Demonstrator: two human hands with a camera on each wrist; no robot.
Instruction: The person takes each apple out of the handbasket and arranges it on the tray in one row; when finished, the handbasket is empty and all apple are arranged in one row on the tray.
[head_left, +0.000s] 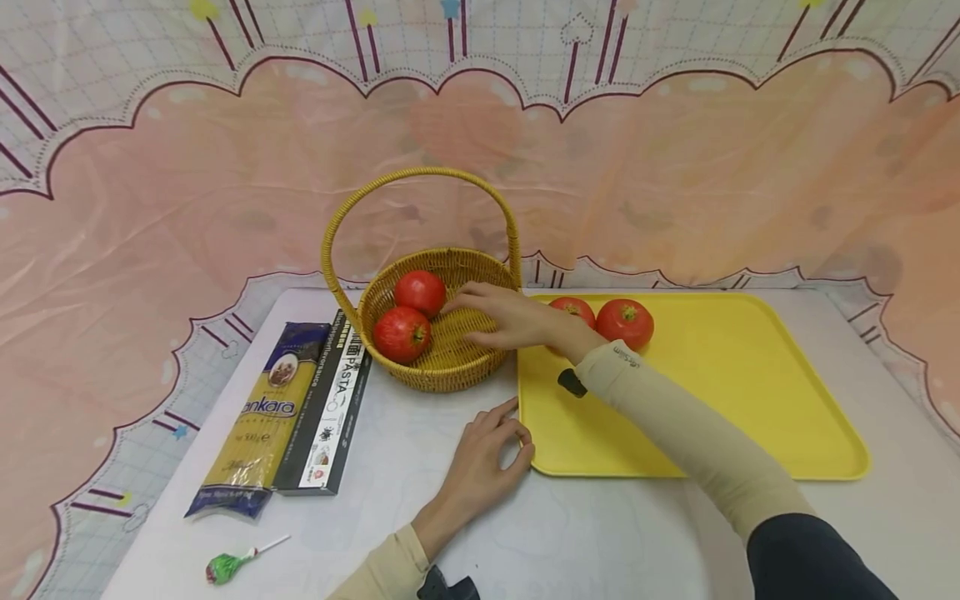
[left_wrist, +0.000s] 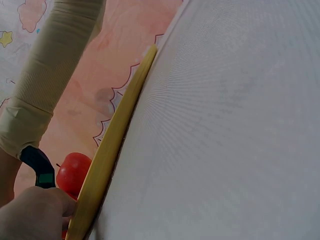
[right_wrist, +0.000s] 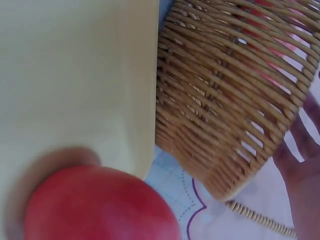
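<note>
Bkgd: printed cloth backdrop (head_left: 720,200), mostly peachy pink w/ faint darker blotches & soft creases, hangs behind the table (head_left: 600,533). Upper band (head_left: 502,37) is whitish w/ pale blue grid, dk maroon scalloped outline, dotted trim & slanting lines; yellow star (head_left: 203,8) at top L, blue one near top ctr. Similar pale scalloped strip (head_left: 150,454) runs along table's back, L & R edges. Tabletop's white, smooth. Light's soft, fairly even in head cam; L wrist view looks dimmer, greyer.
</note>
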